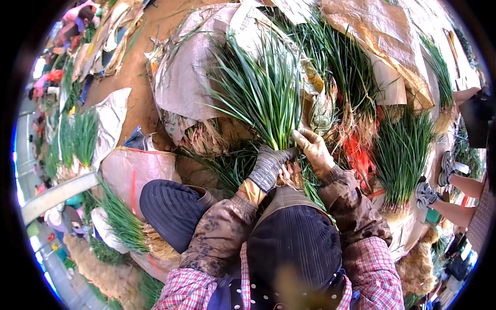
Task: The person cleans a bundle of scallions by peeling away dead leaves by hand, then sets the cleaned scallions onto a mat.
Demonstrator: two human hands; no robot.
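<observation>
Over brown ground (pixel 136 64), clasping one gathered bunch (pixel 268 98) with left hand (pixel 269 166) and right hand (pixel 314 150)! Untouched: rooted plants (pixel 204 136) at sack (pixel 191 67)'s lower edge.

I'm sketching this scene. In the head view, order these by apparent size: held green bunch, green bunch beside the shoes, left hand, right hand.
1. Held green bunch
2. Green bunch beside the shoes
3. Left hand and right hand: too alike to rank

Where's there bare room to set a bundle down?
Bare brown ground at upper left, between the pale sack and the white sheet. Crowded: green leaves beside the left hand; red plastic, then a green bundle, right of the right hand.
</observation>
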